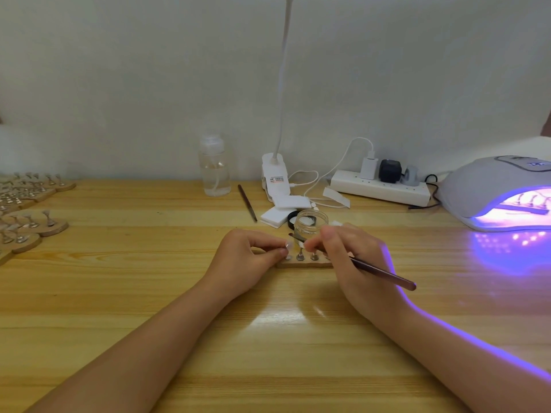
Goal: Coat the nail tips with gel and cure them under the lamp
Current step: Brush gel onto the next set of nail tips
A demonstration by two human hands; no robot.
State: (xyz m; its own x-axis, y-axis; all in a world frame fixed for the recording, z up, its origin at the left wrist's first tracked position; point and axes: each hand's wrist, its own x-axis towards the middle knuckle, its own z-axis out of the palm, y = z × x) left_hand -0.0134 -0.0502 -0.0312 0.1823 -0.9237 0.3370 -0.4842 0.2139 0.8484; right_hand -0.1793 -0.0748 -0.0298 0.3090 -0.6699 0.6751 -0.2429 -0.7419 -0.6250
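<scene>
Because the gel goes on in a thin coat and the tips are tiny, I have both hands low on the table (268,338) at the centre of the frame, heels resting on the wood so nothing shakes. My left hand (247,260) is curled, thumb and forefinger pinched on a pale nail tip (288,245) at the left end of the wooden holder (304,265), steadying it, I judge, for the brush. My right hand (354,263) is closed round the brush (384,274) like a pen: the dark handle runs out to the lower right past my knuckles, and the bristle end (293,236) points up-left toward the tip I am pinching. Whether the bristles touch the tip I cannot tell at this size.

The open glass jar (311,223) stands just behind the holder, close, I judge, so that reloading the brush is a short reach; its black lid (293,218) lies beside it. The curing lamp (492,192) sits at the right edge of the frame, lit violet, with what looks like another holder inside, though it is blurred. More holders with tips (32,225) wait at the left edge. A spare brush (247,203) lies above centre, near the clear bottle (214,168).
</scene>
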